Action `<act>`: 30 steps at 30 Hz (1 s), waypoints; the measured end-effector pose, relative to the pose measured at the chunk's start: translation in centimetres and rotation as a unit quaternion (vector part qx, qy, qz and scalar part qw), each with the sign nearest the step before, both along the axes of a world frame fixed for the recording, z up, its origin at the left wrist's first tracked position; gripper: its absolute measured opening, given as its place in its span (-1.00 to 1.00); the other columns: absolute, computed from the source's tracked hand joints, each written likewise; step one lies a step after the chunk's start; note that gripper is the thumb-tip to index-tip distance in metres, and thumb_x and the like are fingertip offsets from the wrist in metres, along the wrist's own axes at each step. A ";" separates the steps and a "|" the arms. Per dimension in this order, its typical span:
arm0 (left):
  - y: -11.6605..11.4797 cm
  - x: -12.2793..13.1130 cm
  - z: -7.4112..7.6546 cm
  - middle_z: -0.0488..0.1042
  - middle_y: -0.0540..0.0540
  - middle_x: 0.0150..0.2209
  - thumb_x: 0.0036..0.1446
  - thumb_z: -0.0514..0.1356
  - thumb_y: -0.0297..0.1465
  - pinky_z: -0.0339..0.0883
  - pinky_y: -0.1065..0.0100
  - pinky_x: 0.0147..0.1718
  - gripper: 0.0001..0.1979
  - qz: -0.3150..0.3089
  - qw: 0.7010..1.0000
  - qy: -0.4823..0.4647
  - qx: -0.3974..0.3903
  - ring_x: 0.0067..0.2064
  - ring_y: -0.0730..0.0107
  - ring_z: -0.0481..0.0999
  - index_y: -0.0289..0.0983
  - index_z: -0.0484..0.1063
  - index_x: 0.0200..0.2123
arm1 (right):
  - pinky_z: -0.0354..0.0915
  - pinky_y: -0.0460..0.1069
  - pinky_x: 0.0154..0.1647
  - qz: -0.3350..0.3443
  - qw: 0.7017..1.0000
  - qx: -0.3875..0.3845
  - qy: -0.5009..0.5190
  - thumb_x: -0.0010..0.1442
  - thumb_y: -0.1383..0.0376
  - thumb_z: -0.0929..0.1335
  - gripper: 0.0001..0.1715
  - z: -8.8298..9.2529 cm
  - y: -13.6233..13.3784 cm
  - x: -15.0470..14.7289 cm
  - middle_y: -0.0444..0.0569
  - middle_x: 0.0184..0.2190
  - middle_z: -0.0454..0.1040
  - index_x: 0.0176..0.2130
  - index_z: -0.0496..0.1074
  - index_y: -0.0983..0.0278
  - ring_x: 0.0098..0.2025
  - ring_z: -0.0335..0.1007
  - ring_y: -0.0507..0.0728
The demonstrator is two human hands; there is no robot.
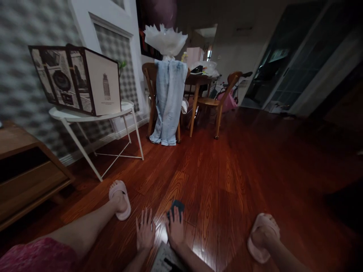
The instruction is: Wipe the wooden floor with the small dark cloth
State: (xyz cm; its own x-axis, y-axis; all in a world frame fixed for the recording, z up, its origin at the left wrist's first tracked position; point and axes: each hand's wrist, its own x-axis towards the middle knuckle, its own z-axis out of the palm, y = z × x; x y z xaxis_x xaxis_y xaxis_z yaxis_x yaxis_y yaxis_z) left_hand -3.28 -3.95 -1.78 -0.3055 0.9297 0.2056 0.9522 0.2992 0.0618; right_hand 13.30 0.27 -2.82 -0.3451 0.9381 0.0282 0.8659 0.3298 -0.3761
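Both hands reach out low in front of me, over the wooden floor (211,181). My left hand (145,230) is open, its fingers spread and nothing in it. Beside it, my right hand (176,228) also has its fingers apart. A small dark flat object (177,206) shows just beyond and partly behind the right fingers; whether they touch it I cannot tell, nor what it is. Below the hands, between my forearms, lies a pale printed item (163,258) with a black strip on it, cut off by the bottom edge.
My slippered feet rest left (119,200) and right (263,238). At left, a white side table (64,113) bears a printed box (104,83), near a wooden cabinet (34,177). Farther back, jeans (168,98) hang over a chair by a dining table (197,80) and another chair (211,102).
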 end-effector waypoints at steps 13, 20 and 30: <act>0.4 -0.3 -1.4 0.14 -0.10 0.43 0.27 -0.13 -0.37 -0.14 -0.14 0.42 -0.42 0.004 1.000 -0.007 0.019 0.44 0.17 0.11 -0.13 0.13 0.35 | -0.05 0.28 0.41 -0.235 0.965 0.104 -0.059 0.35 0.19 0.03 -0.30 -0.6 8.8 21.0 0.20 0.34 0.27 0.27 0.37 0.32 0.43 0.04 0.25; 0.0 -0.1 -0.1 0.16 -0.15 0.42 0.28 -0.12 -0.37 -0.17 -0.16 0.43 -0.42 -0.003 0.999 -0.035 0.017 0.45 0.15 0.10 -0.15 0.12 0.36 | -0.14 0.47 0.37 -0.391 0.910 0.129 -0.048 0.35 0.19 -0.02 -0.23 -1.4 5.4 15.0 0.43 0.37 0.15 0.35 0.21 0.49 0.44 -0.03 0.42; 0.1 -0.2 -0.7 0.20 -0.09 0.41 0.28 -0.12 -0.39 -0.15 -0.15 0.42 -0.44 -0.005 1.000 0.000 0.014 0.44 0.18 0.11 -0.11 0.18 0.33 | -0.17 0.22 0.49 0.272 0.961 0.014 0.047 0.42 0.09 0.16 -0.35 0.5 0.9 0.5 -0.03 0.47 0.00 0.43 0.08 0.09 0.49 -0.16 0.14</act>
